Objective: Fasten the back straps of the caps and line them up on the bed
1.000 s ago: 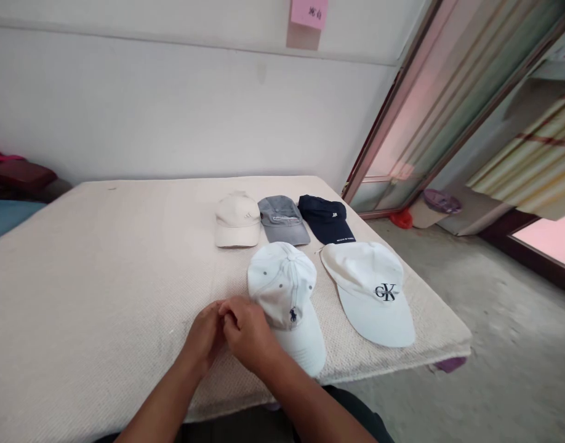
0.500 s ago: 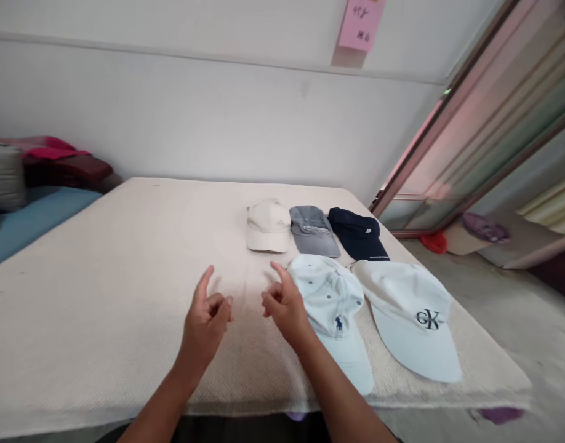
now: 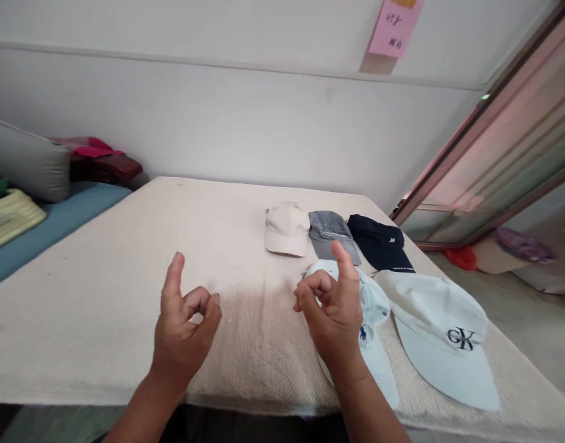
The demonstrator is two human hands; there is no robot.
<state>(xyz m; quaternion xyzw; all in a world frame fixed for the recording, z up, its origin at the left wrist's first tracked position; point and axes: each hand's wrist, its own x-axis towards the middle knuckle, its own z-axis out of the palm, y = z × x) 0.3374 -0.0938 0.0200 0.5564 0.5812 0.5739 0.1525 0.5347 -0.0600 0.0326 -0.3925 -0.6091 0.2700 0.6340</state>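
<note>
My left hand [image 3: 183, 329] is raised over the cloth-covered table [image 3: 245, 357], index finger up, the other fingers curled in to the thumb with nothing between them. My right hand [image 3: 333, 307] makes the same closed shape, with nothing in it, in front of a pale blue cap [image 3: 379, 363] and partly hiding it. To the right lies a white cap [image 3: 437, 320] with a pale brim and black letters. Behind them, a cream cap [image 3: 287, 229], a grey cap [image 3: 326, 231] and a dark navy cap [image 3: 379, 241] form a row.
A white wall [image 3: 218, 123] with a pink note [image 3: 396, 27] rises behind the table. At the left are a blue seat [image 3: 88, 200] and a grey cushion [image 3: 28, 160]. A framed glass panel [image 3: 490, 147] and a red bag [image 3: 461, 258] are at the right.
My hands have moved apart and come up, the right one now overlapping the pale blue cap. The view has turned left, so the caps appear further right.
</note>
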